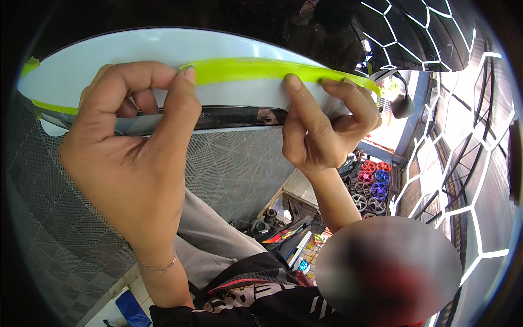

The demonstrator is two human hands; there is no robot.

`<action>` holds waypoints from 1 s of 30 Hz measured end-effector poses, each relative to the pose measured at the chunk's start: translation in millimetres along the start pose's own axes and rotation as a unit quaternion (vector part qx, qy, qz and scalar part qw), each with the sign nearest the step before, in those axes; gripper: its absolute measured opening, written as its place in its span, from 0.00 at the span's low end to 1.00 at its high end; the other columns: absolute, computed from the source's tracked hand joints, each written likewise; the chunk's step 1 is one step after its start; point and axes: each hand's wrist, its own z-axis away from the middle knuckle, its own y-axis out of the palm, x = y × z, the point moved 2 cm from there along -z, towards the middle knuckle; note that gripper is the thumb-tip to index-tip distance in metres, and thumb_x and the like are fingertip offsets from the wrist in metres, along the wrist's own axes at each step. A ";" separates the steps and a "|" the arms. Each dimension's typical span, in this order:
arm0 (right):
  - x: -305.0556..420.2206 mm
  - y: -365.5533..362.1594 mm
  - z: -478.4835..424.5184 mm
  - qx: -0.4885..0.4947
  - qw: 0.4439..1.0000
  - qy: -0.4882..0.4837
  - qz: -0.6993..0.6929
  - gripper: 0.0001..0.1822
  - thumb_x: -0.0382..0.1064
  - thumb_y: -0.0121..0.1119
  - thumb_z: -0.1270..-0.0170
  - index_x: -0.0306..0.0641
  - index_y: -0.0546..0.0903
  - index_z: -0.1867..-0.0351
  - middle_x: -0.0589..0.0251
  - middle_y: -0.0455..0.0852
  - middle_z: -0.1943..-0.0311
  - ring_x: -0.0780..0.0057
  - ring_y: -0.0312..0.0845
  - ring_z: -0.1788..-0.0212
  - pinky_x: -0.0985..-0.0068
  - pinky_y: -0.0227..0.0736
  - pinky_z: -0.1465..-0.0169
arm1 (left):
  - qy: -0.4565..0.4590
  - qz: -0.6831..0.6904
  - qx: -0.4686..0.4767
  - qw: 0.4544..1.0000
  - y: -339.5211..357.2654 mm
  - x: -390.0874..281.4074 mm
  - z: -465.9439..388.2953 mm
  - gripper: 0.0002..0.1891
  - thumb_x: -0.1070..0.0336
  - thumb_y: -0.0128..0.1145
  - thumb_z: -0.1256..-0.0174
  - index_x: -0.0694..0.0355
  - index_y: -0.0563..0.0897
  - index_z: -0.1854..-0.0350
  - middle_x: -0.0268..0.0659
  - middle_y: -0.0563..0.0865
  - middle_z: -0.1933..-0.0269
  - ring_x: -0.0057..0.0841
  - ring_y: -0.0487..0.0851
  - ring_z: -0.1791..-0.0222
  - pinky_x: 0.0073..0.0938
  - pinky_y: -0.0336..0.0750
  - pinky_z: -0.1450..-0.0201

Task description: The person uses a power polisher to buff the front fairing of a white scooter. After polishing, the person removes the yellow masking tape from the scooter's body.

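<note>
A strip of yellow-green masking tape (241,70) runs across a glossy white, almond-shaped vehicle panel (135,47). My left hand (135,135) pinches the strip's left end between thumb and index finger, its other fingers curled. At the right, my right hand (327,126) has one fingertip on the tape's lower edge and curled fingers at its right part. The tape's right end hangs loose past those fingers; their hold is partly hidden. Another piece of tape (55,106) edges the panel's lower left. Beneath the white surface runs a glossy black strip (237,117).
Dark glossy bodywork (245,14) mirrors hexagonal ceiling lights (474,208). A side mirror (402,106) stands out at the right. Grey plastic grid tiles (233,171) cover the floor. Beyond are a motorcycle (282,237) and several coloured wheels (374,184). A blurred oval hides the lower right.
</note>
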 end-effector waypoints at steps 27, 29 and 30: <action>9.1 3.1 0.8 0.022 0.998 -0.006 0.058 0.19 0.41 0.65 0.45 0.66 0.94 0.52 0.66 0.73 0.54 0.64 0.66 0.45 0.69 0.58 0.39 | 0.053 -0.025 -0.029 0.998 2.5 2.4 0.9 0.06 0.74 0.73 0.39 0.63 0.86 0.66 0.27 0.81 0.71 0.15 0.72 0.69 0.21 0.67 0.62; 12.0 3.9 0.0 0.017 0.998 0.000 0.067 0.16 0.44 0.66 0.42 0.70 0.94 0.53 0.69 0.74 0.56 0.65 0.65 0.45 0.70 0.59 0.39 | 0.051 -0.024 -0.027 0.998 1.4 3.2 1.6 0.05 0.75 0.73 0.38 0.63 0.86 0.66 0.27 0.81 0.70 0.15 0.72 0.69 0.21 0.67 0.62; 13.1 4.5 -0.5 0.018 0.997 -0.004 0.074 0.17 0.43 0.66 0.41 0.71 0.94 0.53 0.69 0.74 0.56 0.65 0.65 0.46 0.70 0.59 0.39 | 0.052 -0.023 -0.027 0.998 0.8 3.2 1.3 0.05 0.75 0.73 0.38 0.63 0.86 0.66 0.27 0.81 0.70 0.15 0.72 0.69 0.22 0.68 0.62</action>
